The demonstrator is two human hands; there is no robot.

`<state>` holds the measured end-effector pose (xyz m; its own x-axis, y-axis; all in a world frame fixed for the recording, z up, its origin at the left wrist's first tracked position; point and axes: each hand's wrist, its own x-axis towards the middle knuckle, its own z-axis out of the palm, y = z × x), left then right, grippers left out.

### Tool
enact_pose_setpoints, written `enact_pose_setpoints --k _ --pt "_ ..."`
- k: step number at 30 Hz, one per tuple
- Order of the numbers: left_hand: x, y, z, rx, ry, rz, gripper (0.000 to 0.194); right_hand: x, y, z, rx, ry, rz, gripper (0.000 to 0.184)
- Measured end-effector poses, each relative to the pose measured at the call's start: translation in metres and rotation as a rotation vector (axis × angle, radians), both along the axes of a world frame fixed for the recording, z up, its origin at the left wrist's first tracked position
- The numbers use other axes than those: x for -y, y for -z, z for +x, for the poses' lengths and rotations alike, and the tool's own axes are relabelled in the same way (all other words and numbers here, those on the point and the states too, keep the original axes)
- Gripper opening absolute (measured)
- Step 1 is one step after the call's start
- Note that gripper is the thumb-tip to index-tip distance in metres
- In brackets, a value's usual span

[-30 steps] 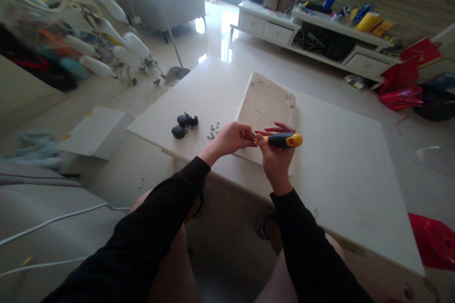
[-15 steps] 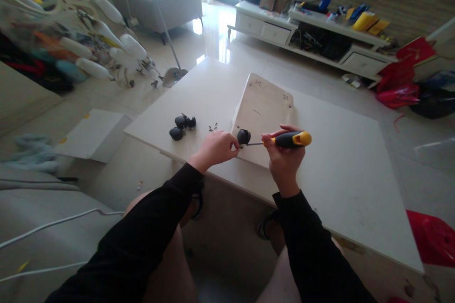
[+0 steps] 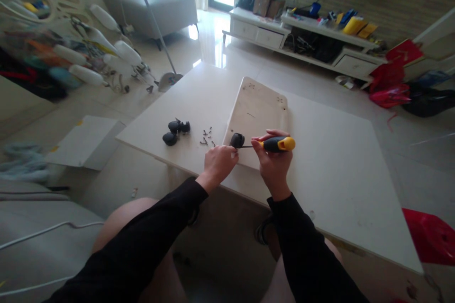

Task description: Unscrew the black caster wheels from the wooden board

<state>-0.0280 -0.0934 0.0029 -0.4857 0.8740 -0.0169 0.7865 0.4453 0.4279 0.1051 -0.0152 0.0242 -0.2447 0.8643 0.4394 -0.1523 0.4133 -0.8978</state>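
Observation:
My right hand [image 3: 273,163] is wrapped round a yellow-and-black screwdriver [image 3: 279,144], held nearly level with its shaft pointing left. The shaft's tip reaches the foot of a black caster wheel [image 3: 237,140] at the near left corner of a beige board [image 3: 259,116]. Close beside that caster, my left hand [image 3: 221,163] has its thumb and fingers pinched together. Whatever is between those fingertips is too small to make out. Several loose screws [image 3: 205,141] lie on the white table [image 3: 337,165] just beyond my left hand.
More black casters [image 3: 174,130] are grouped on the table's left part. On the floor to the left sits a white box [image 3: 88,142]. A red plastic stool [image 3: 430,236] stands by the right edge, and a white TV cabinet [image 3: 263,33] is across the room.
My left hand has come in lower beside the caster, uncovering more of the loose screws. The screwdriver stays at the caster. The whole view has shifted slightly.

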Motion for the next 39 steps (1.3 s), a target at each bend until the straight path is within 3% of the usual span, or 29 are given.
enact_pose_setpoints --k 9,15,19,23,26,29,33,39 --pt "-0.003 -0.002 0.006 0.069 -0.1 0.004 0.029 0.0 -0.002 0.002 -0.01 -0.007 -0.022 0.041" --pt "0.001 -0.006 0.007 0.124 -0.072 0.074 0.02 0.001 -0.003 0.004 -0.015 -0.009 -0.024 0.039" --pt "0.009 -0.014 -0.018 0.142 0.008 0.231 0.018 -0.001 -0.002 0.005 -0.018 -0.01 -0.011 0.038" --pt "0.007 -0.018 -0.072 0.119 -0.095 0.348 0.025 -0.002 -0.001 0.005 -0.022 -0.019 -0.035 0.038" --pt "0.001 -0.009 -0.114 0.17 -0.193 0.266 0.029 -0.001 -0.001 0.004 -0.019 -0.029 -0.073 0.039" --pt "-0.005 0.007 -0.139 0.24 -0.265 0.136 0.031 0.0 -0.001 0.003 0.003 -0.034 -0.083 0.038" --pt "-0.01 0.026 -0.142 0.192 -0.256 0.014 0.029 0.001 -0.003 0.003 0.043 -0.019 -0.063 0.037" --pt "-0.016 0.04 -0.136 0.164 -0.226 -0.071 0.031 0.0 -0.009 0.005 0.094 0.018 -0.057 0.03"
